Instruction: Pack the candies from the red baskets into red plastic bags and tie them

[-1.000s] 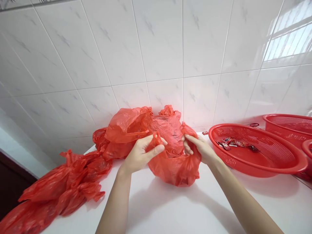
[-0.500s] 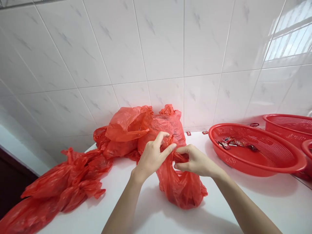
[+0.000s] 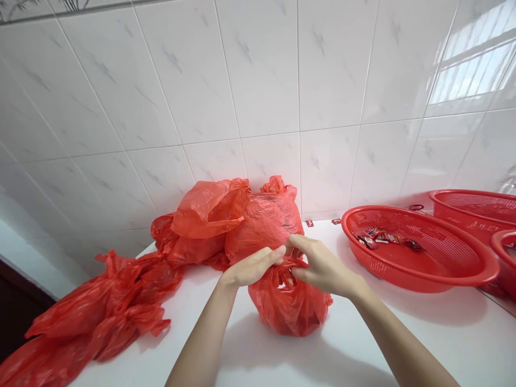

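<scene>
The left hand and right hand are together, clamped on the gathered neck of a red plastic bag, whose full body rests on the white counter below them. More red bags are heaped just behind and left; a red basket holding wrapped sweets sits to the right.

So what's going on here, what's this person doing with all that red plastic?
Someone is standing at a white counter with both hands on a red plastic bag. The left hand and right hand pinch its gathered neck, and the bag bulges below them. More red plastic bags lie heaped to the left. To the right sits a red mesh basket holding wrapped sweets.
</scene>
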Tool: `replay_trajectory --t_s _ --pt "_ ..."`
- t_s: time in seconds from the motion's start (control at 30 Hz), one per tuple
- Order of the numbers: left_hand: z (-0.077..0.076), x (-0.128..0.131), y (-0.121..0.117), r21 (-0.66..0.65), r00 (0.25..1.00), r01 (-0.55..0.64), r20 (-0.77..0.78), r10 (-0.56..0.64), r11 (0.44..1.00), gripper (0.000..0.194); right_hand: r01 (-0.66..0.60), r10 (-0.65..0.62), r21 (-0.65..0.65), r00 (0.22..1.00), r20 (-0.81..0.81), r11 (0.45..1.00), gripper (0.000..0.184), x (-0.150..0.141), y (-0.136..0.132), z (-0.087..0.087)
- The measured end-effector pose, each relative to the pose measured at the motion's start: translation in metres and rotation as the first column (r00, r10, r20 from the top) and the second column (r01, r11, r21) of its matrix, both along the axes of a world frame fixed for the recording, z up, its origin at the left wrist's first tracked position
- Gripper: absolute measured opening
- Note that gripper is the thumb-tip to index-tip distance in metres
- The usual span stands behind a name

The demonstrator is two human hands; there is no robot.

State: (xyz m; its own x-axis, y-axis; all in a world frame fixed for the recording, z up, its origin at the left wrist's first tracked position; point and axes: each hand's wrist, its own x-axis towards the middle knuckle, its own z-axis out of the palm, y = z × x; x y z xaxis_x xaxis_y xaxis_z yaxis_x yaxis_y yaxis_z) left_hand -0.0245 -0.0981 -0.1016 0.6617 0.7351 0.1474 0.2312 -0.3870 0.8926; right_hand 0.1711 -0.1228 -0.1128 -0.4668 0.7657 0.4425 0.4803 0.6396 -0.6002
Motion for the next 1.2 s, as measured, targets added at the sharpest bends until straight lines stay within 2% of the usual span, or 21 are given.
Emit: replay_trajectory --t_s 0.1,0.17,0.23,0.33,0.43,0.6,0.67,0.73,0.83,0.9,1.0,1.1,1.2 --pt "-0.002 0.002 0.003 -0.235 0.995 0.061 0.097 -0.039 0.97 0.062 -0.005 0.003 0.084 1.0 0.03 0.996 0.025 0.004 0.003 0.0" --pt "-0.003 0.004 0.005 -0.317 0.983 0.004 0.176 0.055 0.948 0.063 0.01 -0.018 0.174 0.999 0.043 0.985 0.023 0.004 0.003 0.0" --pt "-0.003 0.006 0.007 -0.363 0.969 -0.032 0.217 0.118 0.931 0.063 0.011 -0.027 0.269 0.998 0.056 0.963 0.023 0.004 0.002 0.0" --pt "-0.003 0.005 0.007 -0.378 0.96 -0.047 0.237 0.146 0.924 0.061 -0.014 -0.015 0.39 0.997 0.07 0.921 0.017 0.003 0.002 0.0" --pt "-0.004 0.002 0.007 -0.355 0.965 -0.05 0.225 0.137 0.933 0.061 -0.065 0.024 0.423 0.995 0.102 0.904 0.014 0.004 0.001 0.002" --pt "-0.004 0.0 0.008 -0.252 0.989 -0.035 0.129 0.07 0.967 0.064 -0.158 0.123 0.355 0.985 0.12 0.921 0.007 0.01 -0.001 0.006" --pt "-0.002 0.0 0.009 -0.16 0.993 -0.047 0.103 0.064 0.986 0.06 -0.165 0.141 0.337 0.986 0.094 0.927 0.014 0.014 -0.002 0.008" --pt "0.001 -0.003 0.01 -0.042 0.992 -0.089 0.086 0.092 0.995 0.051 -0.146 0.132 0.314 0.989 0.068 0.938 0.018 0.019 -0.004 0.012" --pt "0.0 -0.011 0.018 0.087 0.98 -0.192 0.073 0.186 0.977 0.035 -0.174 0.162 0.225 0.984 0.072 0.959 0.02 0.028 -0.007 0.019" --pt "-0.005 -0.019 0.027 0.098 0.972 -0.229 0.067 0.223 0.968 0.035 -0.236 0.224 0.142 0.97 0.097 0.961 0.02 0.035 -0.009 0.024" --pt "-0.018 -0.031 0.045 0.042 0.971 -0.237 0.051 0.235 0.971 0.04 -0.338 0.333 0.009 0.931 0.147 0.941 0.02 0.045 -0.014 0.033" --pt "-0.031 -0.04 0.061 -0.013 0.962 -0.272 0.032 0.272 0.962 0.043 -0.445 0.456 -0.1 0.871 0.183 0.89 0.022 0.052 -0.019 0.041" --pt "-0.038 -0.046 0.07 -0.034 0.947 -0.317 0.037 0.318 0.948 0.046 -0.521 0.538 -0.141 0.83 0.146 0.842 0.023 0.057 -0.022 0.047"
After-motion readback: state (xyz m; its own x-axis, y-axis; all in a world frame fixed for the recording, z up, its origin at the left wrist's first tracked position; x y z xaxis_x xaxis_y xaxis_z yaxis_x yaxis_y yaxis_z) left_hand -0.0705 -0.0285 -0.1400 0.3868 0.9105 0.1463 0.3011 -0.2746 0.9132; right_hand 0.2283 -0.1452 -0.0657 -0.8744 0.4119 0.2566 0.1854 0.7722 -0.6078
